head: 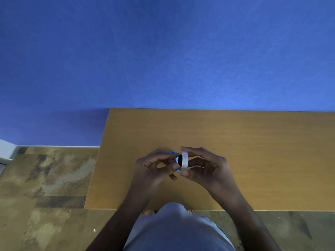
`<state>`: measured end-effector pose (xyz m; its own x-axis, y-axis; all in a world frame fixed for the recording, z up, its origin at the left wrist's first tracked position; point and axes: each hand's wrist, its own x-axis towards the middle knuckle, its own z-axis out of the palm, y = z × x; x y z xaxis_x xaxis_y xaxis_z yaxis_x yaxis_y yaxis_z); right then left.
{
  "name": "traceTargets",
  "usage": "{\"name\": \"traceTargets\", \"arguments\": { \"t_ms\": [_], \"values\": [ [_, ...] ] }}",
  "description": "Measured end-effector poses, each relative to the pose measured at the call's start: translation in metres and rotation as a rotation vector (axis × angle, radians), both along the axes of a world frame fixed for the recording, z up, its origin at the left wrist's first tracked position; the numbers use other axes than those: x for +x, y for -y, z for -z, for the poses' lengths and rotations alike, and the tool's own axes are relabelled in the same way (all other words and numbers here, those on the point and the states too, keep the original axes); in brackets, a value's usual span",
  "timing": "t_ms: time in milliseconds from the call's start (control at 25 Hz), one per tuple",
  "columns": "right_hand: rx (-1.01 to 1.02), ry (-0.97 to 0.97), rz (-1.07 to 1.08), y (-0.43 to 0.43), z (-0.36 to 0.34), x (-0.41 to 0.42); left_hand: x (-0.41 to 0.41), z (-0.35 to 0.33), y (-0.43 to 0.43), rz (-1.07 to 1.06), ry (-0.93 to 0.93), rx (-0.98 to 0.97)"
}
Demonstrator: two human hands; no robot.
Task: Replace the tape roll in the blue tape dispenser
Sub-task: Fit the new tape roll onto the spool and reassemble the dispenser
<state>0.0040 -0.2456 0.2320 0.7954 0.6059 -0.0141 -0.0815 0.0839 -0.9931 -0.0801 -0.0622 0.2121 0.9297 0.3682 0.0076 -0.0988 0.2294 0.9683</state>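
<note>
Above the wooden table (235, 142), both hands meet at the middle. My right hand (203, 165) pinches a white tape roll (185, 159) between thumb and fingertips, the roll standing on edge. My left hand (154, 165) holds the small blue tape dispenser (175, 159), which is mostly hidden behind the fingers and the roll; only blue slivers show. The roll sits right against the dispenser's right side, with a dark hub visible between them.
The table's left edge (97, 160) drops to a patterned floor (45, 187). A blue wall (163, 51) rises directly behind the table. My torso in a light garment (177, 230) is close to the front edge.
</note>
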Motion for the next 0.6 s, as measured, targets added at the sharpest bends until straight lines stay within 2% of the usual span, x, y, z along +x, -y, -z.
{"name": "traceTargets", "arguments": {
  "t_ms": [120, 280, 480, 600],
  "values": [
    [-0.064, -0.006, 0.042, -0.003, -0.003, 0.006, 0.003, -0.002, -0.009, 0.050, 0.023, 0.086],
    [-0.124, -0.002, 0.066, -0.007, -0.001, 0.017, 0.014, -0.005, -0.019, 0.149, 0.001, 0.335],
    [-0.183, 0.043, 0.045, -0.015, 0.019, 0.042, 0.039, 0.004, -0.028, 0.150, -0.047, 0.494],
    [-0.281, 0.031, 0.086, -0.023, 0.051, 0.065, 0.056, 0.027, -0.050, 0.098, -0.163, 0.536]
  ]
}}
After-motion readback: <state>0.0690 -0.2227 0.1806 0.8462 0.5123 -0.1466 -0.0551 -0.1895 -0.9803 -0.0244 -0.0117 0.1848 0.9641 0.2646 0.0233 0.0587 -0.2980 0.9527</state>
